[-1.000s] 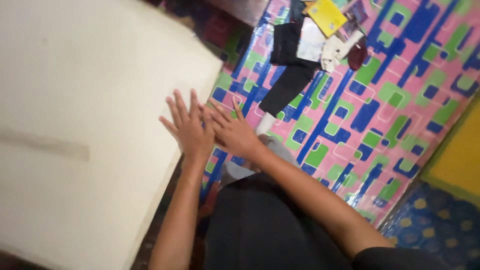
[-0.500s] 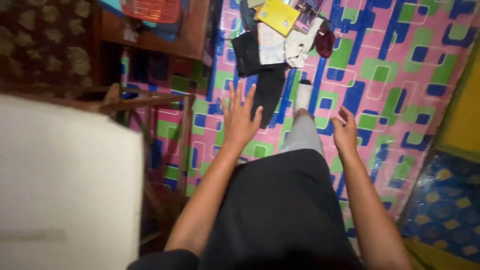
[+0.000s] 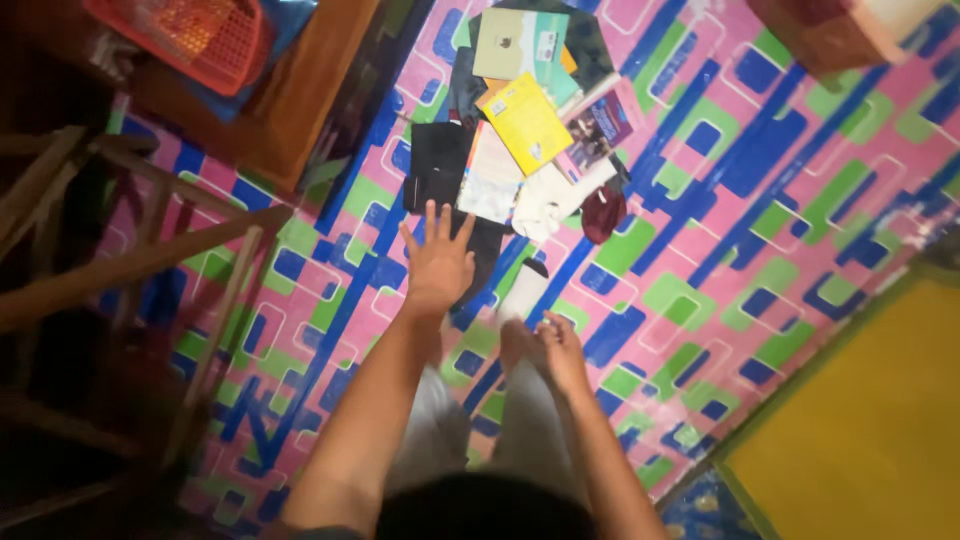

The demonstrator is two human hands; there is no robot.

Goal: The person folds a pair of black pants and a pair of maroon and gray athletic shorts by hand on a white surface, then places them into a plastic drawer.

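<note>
While left hand (image 3: 437,262) hovers fingers-spread, yellow book (image 3: 527,122) lies diagonal, upper-left to lower-right.

The left hand (image 3: 437,262) reaches forward on a straight arm, fingers spread, palm down. The right hand (image 3: 556,347) hangs lower, nearer the body, fingers loosely curled.

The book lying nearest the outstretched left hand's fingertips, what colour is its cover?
The book is bright yellow, seen in the head view, above the left hand.

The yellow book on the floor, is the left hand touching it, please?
Apart. The head view shows the left hand open, with dark cloth between it and the yellow book.
</note>
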